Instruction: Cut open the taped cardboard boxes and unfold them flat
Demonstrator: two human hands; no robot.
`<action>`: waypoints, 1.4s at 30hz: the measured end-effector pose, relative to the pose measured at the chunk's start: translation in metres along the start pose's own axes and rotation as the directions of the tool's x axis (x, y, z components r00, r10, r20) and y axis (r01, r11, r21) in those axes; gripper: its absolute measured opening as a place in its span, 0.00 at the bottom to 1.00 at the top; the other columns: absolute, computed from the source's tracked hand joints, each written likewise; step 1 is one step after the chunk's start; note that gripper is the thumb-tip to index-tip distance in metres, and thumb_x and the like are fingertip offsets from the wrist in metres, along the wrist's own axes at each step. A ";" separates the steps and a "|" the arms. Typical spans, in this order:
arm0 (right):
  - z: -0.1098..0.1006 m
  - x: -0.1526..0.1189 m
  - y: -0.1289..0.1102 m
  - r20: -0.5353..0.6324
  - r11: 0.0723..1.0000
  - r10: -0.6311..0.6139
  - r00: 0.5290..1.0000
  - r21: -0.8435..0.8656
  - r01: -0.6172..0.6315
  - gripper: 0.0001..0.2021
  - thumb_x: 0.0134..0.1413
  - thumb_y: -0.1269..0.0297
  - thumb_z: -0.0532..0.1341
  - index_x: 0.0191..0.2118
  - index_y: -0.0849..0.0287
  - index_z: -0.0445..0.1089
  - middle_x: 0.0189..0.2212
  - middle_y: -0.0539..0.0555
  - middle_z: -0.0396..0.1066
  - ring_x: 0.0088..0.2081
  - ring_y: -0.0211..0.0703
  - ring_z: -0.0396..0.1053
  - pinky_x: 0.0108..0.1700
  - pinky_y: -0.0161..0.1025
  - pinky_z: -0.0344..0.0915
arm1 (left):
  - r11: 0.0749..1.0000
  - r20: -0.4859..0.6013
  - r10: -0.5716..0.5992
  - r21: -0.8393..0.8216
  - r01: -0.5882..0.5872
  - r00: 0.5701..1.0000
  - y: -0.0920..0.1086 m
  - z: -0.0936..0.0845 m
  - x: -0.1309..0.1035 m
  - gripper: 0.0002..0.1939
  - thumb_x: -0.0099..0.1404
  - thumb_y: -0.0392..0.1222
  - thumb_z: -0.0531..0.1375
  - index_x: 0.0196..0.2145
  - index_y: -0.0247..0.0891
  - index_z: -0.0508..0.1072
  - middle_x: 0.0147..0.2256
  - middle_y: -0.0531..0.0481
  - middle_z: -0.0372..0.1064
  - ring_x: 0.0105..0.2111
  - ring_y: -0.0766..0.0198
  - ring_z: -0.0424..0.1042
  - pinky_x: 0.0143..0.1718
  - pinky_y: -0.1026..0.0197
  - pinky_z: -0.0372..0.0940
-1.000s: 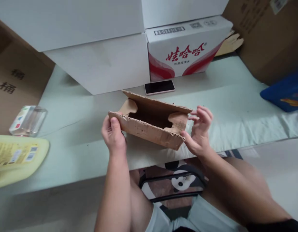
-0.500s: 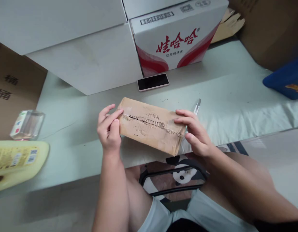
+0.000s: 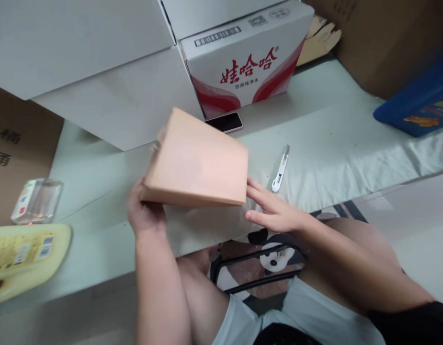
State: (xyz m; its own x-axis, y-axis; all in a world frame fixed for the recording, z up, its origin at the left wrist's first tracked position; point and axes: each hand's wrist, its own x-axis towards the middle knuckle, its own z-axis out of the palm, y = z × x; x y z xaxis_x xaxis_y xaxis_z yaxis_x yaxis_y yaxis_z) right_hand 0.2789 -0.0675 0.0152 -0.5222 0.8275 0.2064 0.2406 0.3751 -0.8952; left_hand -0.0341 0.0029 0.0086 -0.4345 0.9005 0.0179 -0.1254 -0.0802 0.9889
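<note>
A brown cardboard box (image 3: 203, 160) is held tilted above the pale green cloth, a plain face turned up. My left hand (image 3: 145, 211) grips its lower left corner, fingers partly hidden beneath and behind it. At the box's lower right corner is my right hand (image 3: 266, 206), its fingers apart, with the fingertips at or near the edge. Right of the box, a white utility knife (image 3: 280, 168) lies on the cloth. Behind the box a phone (image 3: 232, 123) is partly covered from view.
White cartons (image 3: 117, 96) and a red-and-white carton (image 3: 250, 72) stand at the back. On the left are a clear bottle (image 3: 38, 201) and a yellow bottle (image 3: 27, 258). A blue container (image 3: 415, 103) stands at the right, near the green table cloth's (image 3: 350, 139) edge.
The box has been turned from its torn, taped side to a plain face and raised. My left hand has moved under its corner; my right hand's fingers have left the top face.
</note>
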 end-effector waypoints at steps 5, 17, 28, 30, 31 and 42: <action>-0.002 -0.002 -0.002 -0.121 0.994 -0.097 0.988 -0.071 0.089 0.36 0.65 0.49 0.59 0.74 0.42 0.46 0.77 0.51 0.27 0.77 0.53 0.30 0.75 0.59 0.41 | 0.841 0.256 -0.532 0.046 0.540 0.807 0.008 0.025 -0.026 0.24 0.57 0.63 0.60 0.30 0.37 0.74 0.24 0.48 0.72 0.20 0.66 0.67 0.17 0.64 0.57; -0.003 -0.003 0.003 -0.516 0.998 -0.010 0.856 0.054 0.044 0.10 0.66 0.54 0.59 0.47 0.51 0.69 0.61 0.59 0.67 0.66 0.55 0.63 0.66 0.59 0.59 | 0.697 0.424 -0.578 0.701 0.152 0.697 -0.001 0.043 -0.049 0.17 0.59 0.55 0.64 0.29 0.37 0.73 0.21 0.51 0.68 0.19 0.67 0.62 0.20 0.64 0.54; -0.013 -0.003 -0.005 -0.304 0.998 0.064 0.950 0.036 -0.056 0.09 0.63 0.57 0.57 0.45 0.54 0.69 0.45 0.57 0.77 0.46 0.48 0.75 0.46 0.46 0.71 | 0.880 0.165 0.394 0.218 -0.423 0.904 -0.011 0.023 -0.020 0.18 0.61 0.49 0.60 0.47 0.41 0.70 0.47 0.46 0.70 0.48 0.57 0.71 0.52 0.55 0.65; -0.017 0.000 -0.002 -0.492 0.949 0.241 0.837 -0.063 -0.310 0.09 0.62 0.59 0.55 0.37 0.55 0.69 0.28 0.52 0.73 0.31 0.43 0.71 0.34 0.41 0.66 | 0.896 0.158 0.366 0.207 -0.393 0.917 -0.013 0.023 -0.022 0.17 0.60 0.47 0.59 0.46 0.41 0.70 0.45 0.47 0.69 0.45 0.59 0.70 0.49 0.57 0.65; -0.019 0.001 0.000 -0.550 0.892 0.308 0.777 -0.118 -0.437 0.09 0.61 0.60 0.54 0.34 0.56 0.69 0.23 0.50 0.69 0.26 0.42 0.67 0.31 0.40 0.62 | 0.898 0.152 0.363 0.207 -0.389 0.919 -0.014 0.022 -0.022 0.16 0.59 0.46 0.59 0.46 0.41 0.70 0.45 0.47 0.69 0.44 0.59 0.70 0.48 0.57 0.65; -0.040 -0.002 0.008 -0.420 0.327 0.657 0.626 -0.589 -0.739 0.19 0.63 0.51 0.52 0.46 0.57 0.73 0.35 0.62 0.79 0.33 0.55 0.73 0.30 0.42 0.53 | 0.902 0.116 0.351 0.224 -0.369 0.929 -0.009 0.025 -0.024 0.16 0.57 0.45 0.58 0.44 0.40 0.69 0.43 0.47 0.69 0.42 0.60 0.69 0.46 0.58 0.64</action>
State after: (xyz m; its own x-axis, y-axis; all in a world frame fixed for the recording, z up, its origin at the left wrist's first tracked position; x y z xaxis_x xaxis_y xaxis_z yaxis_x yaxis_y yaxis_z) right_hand 0.3146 -0.0498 0.0238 0.1744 0.9399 -0.2934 0.9466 -0.2421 -0.2128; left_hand -0.0003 -0.0071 0.0030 -0.3439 0.8582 0.3811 0.2467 -0.3090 0.9185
